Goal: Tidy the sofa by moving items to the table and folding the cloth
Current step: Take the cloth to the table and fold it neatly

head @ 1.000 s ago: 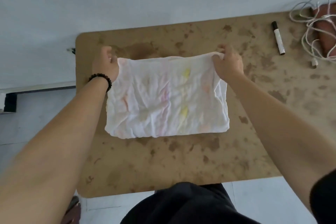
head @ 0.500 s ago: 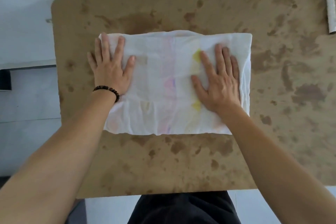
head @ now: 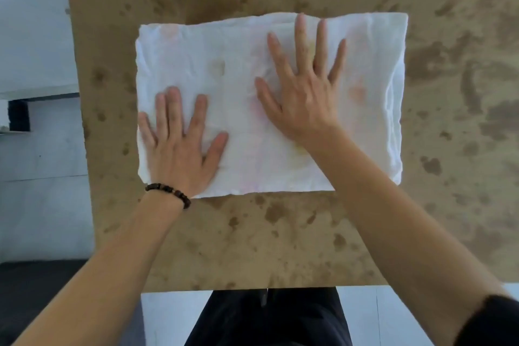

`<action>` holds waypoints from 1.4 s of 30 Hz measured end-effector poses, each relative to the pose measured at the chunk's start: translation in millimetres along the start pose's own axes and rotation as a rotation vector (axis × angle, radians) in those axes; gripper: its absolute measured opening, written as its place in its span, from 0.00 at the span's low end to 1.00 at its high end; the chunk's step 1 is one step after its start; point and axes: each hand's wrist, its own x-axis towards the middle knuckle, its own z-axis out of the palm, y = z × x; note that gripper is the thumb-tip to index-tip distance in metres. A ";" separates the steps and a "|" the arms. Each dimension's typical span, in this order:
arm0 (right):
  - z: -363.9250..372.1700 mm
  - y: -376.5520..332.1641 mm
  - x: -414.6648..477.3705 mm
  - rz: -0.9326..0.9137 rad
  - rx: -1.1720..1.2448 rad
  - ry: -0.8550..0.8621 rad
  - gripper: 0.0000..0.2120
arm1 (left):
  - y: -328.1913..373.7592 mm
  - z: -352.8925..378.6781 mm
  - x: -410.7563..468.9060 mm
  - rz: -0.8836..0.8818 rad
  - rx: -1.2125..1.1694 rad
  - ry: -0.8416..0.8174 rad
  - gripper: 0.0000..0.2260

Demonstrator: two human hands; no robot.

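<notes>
Dark beaded bracelet (head: 168,191) above pale tiled floor (head: 42,177), dark slot-like opening (head: 18,115) left at floor level, black trousers (head: 266,317) at bottom over the floor.

Bare stained counter (head: 295,233) surrounds the folded cloth (head: 238,64) on every side; only both flattened hands cover it.

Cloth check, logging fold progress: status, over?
Left hand and right hand open, palms flat on folded white cloth. Cloth lies on stained brown table. Nothing in the way.
</notes>
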 end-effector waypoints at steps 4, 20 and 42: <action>10.0 0.4 17.7 0.107 -0.057 -0.130 0.38 | -14.6 11.9 2.5 -0.043 -0.044 -0.101 0.34; -10.7 79.2 -37.1 0.352 -0.034 -0.078 0.34 | -8.0 5.5 102.1 -0.114 -0.077 -0.015 0.32; -77.3 129.7 18.8 0.849 0.937 -0.270 0.20 | 129.9 -5.4 -4.0 0.299 -0.302 0.139 0.23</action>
